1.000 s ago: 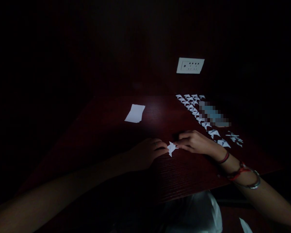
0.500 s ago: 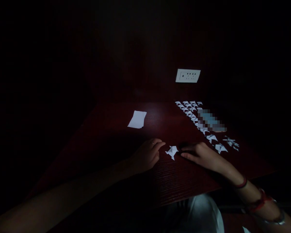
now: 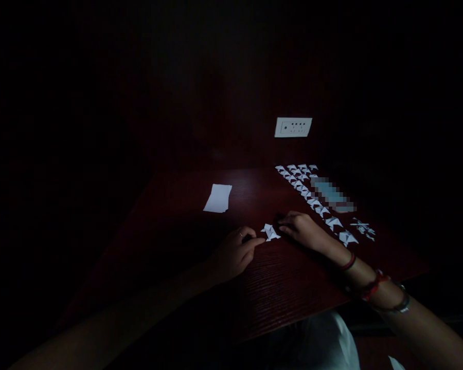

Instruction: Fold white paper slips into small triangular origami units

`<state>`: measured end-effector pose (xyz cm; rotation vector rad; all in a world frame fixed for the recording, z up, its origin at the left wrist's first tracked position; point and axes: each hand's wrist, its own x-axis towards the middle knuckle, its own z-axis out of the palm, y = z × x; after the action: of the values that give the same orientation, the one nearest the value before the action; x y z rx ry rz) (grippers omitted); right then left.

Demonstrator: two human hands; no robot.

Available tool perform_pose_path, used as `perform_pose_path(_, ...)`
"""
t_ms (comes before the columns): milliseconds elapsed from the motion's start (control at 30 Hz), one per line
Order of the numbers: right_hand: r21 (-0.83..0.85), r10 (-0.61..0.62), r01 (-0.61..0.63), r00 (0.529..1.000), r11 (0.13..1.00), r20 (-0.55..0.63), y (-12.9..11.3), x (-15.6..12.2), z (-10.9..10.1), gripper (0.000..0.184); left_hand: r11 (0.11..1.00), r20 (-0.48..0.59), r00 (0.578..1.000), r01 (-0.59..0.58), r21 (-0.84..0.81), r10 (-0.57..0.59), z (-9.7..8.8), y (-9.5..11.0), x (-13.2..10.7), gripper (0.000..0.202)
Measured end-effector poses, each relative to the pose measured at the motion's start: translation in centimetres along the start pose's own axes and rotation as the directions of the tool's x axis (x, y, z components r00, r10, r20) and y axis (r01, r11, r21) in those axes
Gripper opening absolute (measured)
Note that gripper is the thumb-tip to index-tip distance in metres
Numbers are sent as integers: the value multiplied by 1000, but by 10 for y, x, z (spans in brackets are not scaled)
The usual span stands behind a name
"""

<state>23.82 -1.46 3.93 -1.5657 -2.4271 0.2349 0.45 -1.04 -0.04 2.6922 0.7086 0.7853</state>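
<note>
A small white origami frog [image 3: 270,232] lies on the dark red table between my two hands. My left hand [image 3: 237,253] rests just left of it, index finger stretched out with its tip at the frog's lower left edge; the other fingers are curled. It grips nothing that I can see. To the right of the frog is my right hand [image 3: 303,230], fingers loosely bent and thumb apart, holding nothing visible. Whether its fingertips touch the paper is hard to see in the dim light.
Several folded paper frogs [image 3: 304,191] run in rows along the right side. Beside them lie a blurred-out flat object [image 3: 332,195] and small paper strips [image 3: 363,228]. A stack of white paper [image 3: 218,198] sits left of centre. A socket panel [image 3: 293,127] is on the wall.
The frog between my hands has turned and shifted slightly away from me. My right hand has moved left and farther from me. The whole view has shifted a little.
</note>
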Motion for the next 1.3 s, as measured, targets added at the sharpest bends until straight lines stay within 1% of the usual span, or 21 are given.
perform_pose_path(100, -76, 141, -135, 987, 988, 74, -13, 3, -1, 40, 995, -96, 991, 100, 10, -99, -2, -10, 2, 33)
perform_pose_path(167, -155, 216, -206, 975, 966, 49, -28, 6, 3, 45, 991, -140, 982, 133, 17, -130, -3, -17, 3, 31)
perform_pose_path(233, -202, 244, -236, 970, 951, 13, -39, 10, 7, 46, 989, -158, 977, 148, 20, -143, -3, -21, 3, 30)
perform_pose_path(267, -199, 227, -220, 974, 955, 10, -42, 12, 8, 41, 989, -158, 977, 150, 20, -145, -3, -22, 3, 30)
perform_pose_path(333, -178, 188, -178, 981, 968, 40, -42, 16, 7, 31, 988, -147, 978, 151, 18, -147, -2, -23, 3, 29)
perform_pose_path(400, -151, 147, -136, 987, 979, 70, -34, 20, 1, 25, 989, -138, 980, 149, 16, -145, -3, -22, 3, 29)
perform_pose_path(467, -125, 105, -94, 991, 988, 87, -23, 22, -7, 23, 989, -133, 981, 146, 8, -143, -3, -22, 3, 29)
perform_pose_path(533, -68, 23, -17, 996, 998, 83, -11, 23, -16, 31, 990, -128, 981, 144, -2, -143, -4, -21, 3, 28)
perform_pose_path(567, -37, -1, 4, 997, 999, 80, -6, 23, -20, 38, 990, -124, 982, 144, -7, -144, -4, -21, 3, 28)
perform_pose_path(633, 15, -25, 23, 994, 1000, 105, 2, 22, -26, 50, 989, -116, 983, 146, -9, -146, -4, -21, 3, 28)
perform_pose_path(700, 55, -40, 32, 988, 998, 150, 7, 21, -28, 56, 989, -115, 983, 147, 1, -146, -4, -21, 3, 28)
perform_pose_path(767, 89, -73, 57, 978, 994, 195, 10, 20, -28, 56, 989, -118, 982, 146, 11, -144, -3, -21, 4, 29)
perform_pose_path(867, 128, -152, 124, 960, 984, 237, 13, 22, -27, 48, 990, -103, 985, 143, 17, -140, -2, -21, 4, 29)
perform_pose_path(1000, 141, -247, 217, 936, 966, 250, 16, 30, -22, 40, 988, -81, 986, 151, 30, -148, -2, -20, 4, 29)
perform_pose_path(1167, 92, -325, 312, 915, 946, 239, 23, 40, -16, 24, 986, -52, 986, 159, 42, -157, -2, -20, 4, 28)
perform_pose_path(1233, 82, -331, 320, 915, 944, 229, 25, 40, -16, 25, 987, -44, 987, 154, 45, -152, -1, -20, 5, 29)
perform_pose_path(1300, 78, -334, 325, 916, 942, 222, 27, 41, -17, 34, 988, -49, 988, 148, 50, -146, 0, -21, 6, 30)
